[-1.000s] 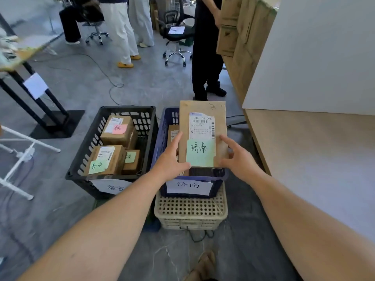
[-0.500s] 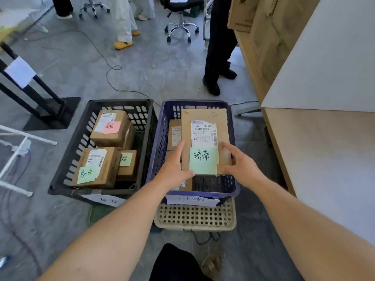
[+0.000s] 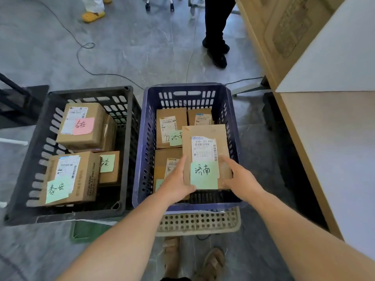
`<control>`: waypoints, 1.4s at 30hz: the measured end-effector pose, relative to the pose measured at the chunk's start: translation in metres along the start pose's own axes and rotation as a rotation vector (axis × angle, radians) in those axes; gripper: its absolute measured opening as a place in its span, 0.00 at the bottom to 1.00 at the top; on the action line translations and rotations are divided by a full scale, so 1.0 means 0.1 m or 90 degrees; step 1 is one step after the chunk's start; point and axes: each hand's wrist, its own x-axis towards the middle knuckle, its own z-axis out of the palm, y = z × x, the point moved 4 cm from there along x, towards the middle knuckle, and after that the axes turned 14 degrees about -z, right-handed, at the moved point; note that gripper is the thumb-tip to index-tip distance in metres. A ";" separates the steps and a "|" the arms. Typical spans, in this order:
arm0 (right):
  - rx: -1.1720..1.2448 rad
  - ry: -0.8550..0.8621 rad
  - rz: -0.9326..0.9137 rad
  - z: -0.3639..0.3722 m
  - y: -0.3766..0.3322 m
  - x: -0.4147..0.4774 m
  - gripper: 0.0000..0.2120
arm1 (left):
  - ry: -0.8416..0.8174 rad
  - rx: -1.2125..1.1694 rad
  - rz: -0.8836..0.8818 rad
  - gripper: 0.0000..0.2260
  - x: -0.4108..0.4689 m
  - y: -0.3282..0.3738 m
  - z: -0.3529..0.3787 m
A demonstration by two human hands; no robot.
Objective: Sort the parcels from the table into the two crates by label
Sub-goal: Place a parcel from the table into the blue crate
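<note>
Cardboard plain brown and matte all round. Flat rectangular parcel [image 3: 204, 131] inside the blue crate [image 3: 140, 142], at its right front, lying over smaller boxes; resting on them or held clear, cannot tell. White printed shipping label [image 3: 204, 149] with barcodes on the top face, ragged along its upper edge. Pale green sticky note [image 3: 204, 175] with handwritten characters at the near end.

Grip of left hand [image 3: 178, 180] clasping the parcel's near left corner, thumb lying on the top face. Grip of right hand [image 3: 241, 179] clasping the near right corner the same way.

Blue crate of moulded plastic, slotted walls, rounded rim, seated on a beige perforated crate [image 3: 198, 221]. Just beside it on the left, black crate [image 3: 129, 151] of the same slotted build, holding several boxy cartons with green notes and one pink note [image 3: 83, 125].

Floor [image 3: 132, 47] grey, smooth, faintly marbled, with a thin black cable [image 3: 80, 57] looping across. Table [image 3: 336, 159] at right: pale wood edge, whitish top. Farther back, black trouser legs [image 3: 215, 23] and a yellow shoe [image 3: 93, 16]. Sandalled feet [image 3: 213, 262] at bottom edge.
</note>
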 end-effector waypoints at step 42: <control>-0.272 -0.231 0.146 1.04 1.03 0.97 0.24 | 0.019 0.373 0.015 0.30 1.24 -0.35 0.51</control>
